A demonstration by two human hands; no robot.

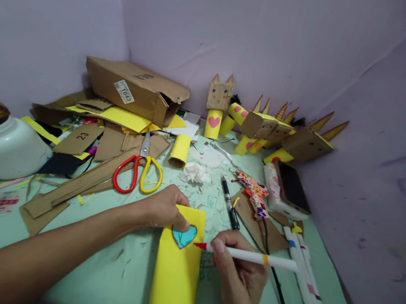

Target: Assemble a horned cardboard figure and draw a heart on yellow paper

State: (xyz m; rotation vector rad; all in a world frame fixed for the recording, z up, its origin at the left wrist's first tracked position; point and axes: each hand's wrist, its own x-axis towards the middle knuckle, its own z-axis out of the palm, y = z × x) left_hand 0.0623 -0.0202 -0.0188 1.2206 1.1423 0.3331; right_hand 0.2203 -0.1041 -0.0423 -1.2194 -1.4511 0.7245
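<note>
A long strip of yellow paper (173, 286) lies on the table in front of me. Near its top end is a bright blue heart (183, 237) with a dark outline. My left hand (168, 207) grips the strip's upper end, its thumb pressed over the heart's top edge. Closed around a white marker (249, 257), my right hand (240, 270) holds the red tip just right of the heart, over the strip's right edge. From here I cannot tell whether the tip touches the paper.
Red-and-yellow-handled scissors (140, 166), a yellow tube (179, 150) and crumpled tissue (196, 173) lie beyond my hands. Cardboard figures (219, 99) line the wall. A black pen (230, 202), phone (294, 188) and capped markers (306, 278) are at right; a cardboard box (136, 89) and scraps at left.
</note>
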